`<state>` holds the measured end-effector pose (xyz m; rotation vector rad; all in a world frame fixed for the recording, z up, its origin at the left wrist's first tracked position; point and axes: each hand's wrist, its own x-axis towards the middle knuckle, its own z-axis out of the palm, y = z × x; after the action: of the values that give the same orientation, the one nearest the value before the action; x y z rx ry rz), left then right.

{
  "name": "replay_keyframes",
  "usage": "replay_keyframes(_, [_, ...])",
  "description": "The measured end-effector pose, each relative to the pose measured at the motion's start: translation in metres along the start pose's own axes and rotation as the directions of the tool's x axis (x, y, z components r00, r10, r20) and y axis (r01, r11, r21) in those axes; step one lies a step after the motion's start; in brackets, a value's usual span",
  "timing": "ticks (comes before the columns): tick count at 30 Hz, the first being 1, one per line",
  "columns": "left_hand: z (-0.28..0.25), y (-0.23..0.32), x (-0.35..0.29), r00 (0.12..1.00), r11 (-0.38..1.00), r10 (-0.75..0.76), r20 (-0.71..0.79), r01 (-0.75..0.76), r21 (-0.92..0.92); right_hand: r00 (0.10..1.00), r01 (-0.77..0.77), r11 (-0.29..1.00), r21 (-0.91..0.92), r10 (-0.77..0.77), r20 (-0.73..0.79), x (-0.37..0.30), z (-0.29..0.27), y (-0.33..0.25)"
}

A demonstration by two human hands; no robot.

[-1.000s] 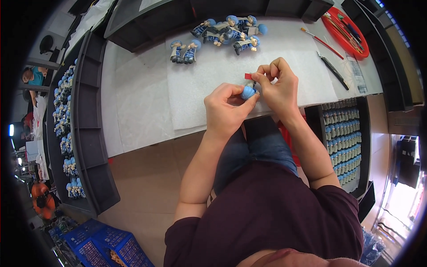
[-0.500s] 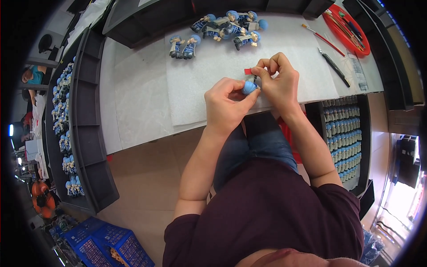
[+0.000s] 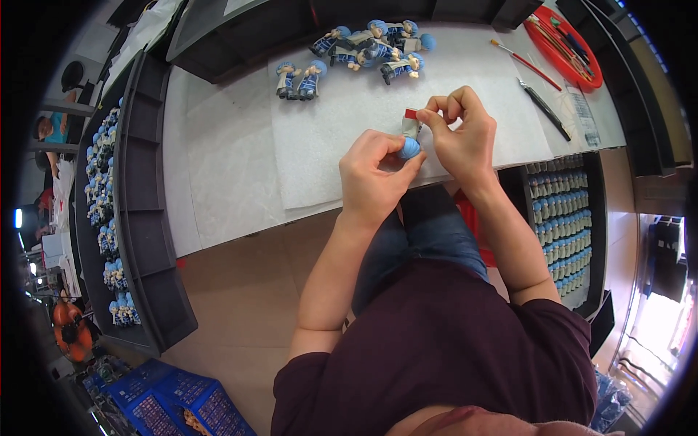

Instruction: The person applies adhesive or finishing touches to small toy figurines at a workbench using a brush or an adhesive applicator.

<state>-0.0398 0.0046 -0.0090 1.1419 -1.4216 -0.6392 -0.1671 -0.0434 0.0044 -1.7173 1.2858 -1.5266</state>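
Over the near edge of the table, my left hand (image 3: 376, 168) pinches a small figurine (image 3: 410, 129) by its round blue-haired head. The figurine points away from me, with its pale cream back or cape showing. A small flat red piece (image 3: 411, 114) lies across its far end. My right hand (image 3: 462, 132) is closed, with thumb and forefinger pinched at the right end of that red piece. Whether the red piece is stuck to the figurine I cannot tell. Farther off, several similar blue-haired figurines (image 3: 378, 49) lie in a heap, with two more (image 3: 313, 78) beside them.
White sheeting (image 3: 327, 152) covers the table. At the right lie a red-handled brush (image 3: 534, 69), a black pen-like tool (image 3: 545, 109) and a red oval tray (image 3: 590, 80) of tools. Figurines fill a dark tray (image 3: 563, 225) below right and another (image 3: 149, 247) at left. Blue crates (image 3: 171, 396) stand lower left.
The figurine has turned in my left hand, so its cream side now shows. My right hand has shifted slightly right, still at the red piece.
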Motion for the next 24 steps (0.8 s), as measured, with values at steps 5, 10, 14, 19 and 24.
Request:
replay_keyframes(5, [0.004,-0.002,-0.001,0.973,0.968,0.231,0.016,-0.232,0.094,0.996,0.046,0.994,-0.101,-0.039,0.074,-0.009,-0.007,-0.007])
replay_keyframes(10, [0.011,-0.004,-0.001,0.944,0.925,0.325,0.054,-0.33,0.191,0.992,0.122,0.975,-0.188,-0.123,0.003,0.005,-0.004,0.0])
replay_keyframes(14, [0.013,-0.003,-0.003,0.944,0.928,0.324,0.059,-0.33,0.174,0.997,0.07,0.993,-0.091,-0.066,0.049,-0.004,-0.013,-0.012])
replay_keyframes(19, [0.012,-0.001,0.002,0.956,0.942,0.292,0.03,-0.293,0.166,0.994,0.102,0.982,-0.157,-0.097,0.044,0.007,-0.008,0.008])
replay_keyframes(24, [0.01,0.001,-0.004,0.979,0.974,0.205,-0.002,-0.203,0.104,0.996,0.08,0.995,-0.064,-0.077,0.043,-0.009,-0.017,-0.009])
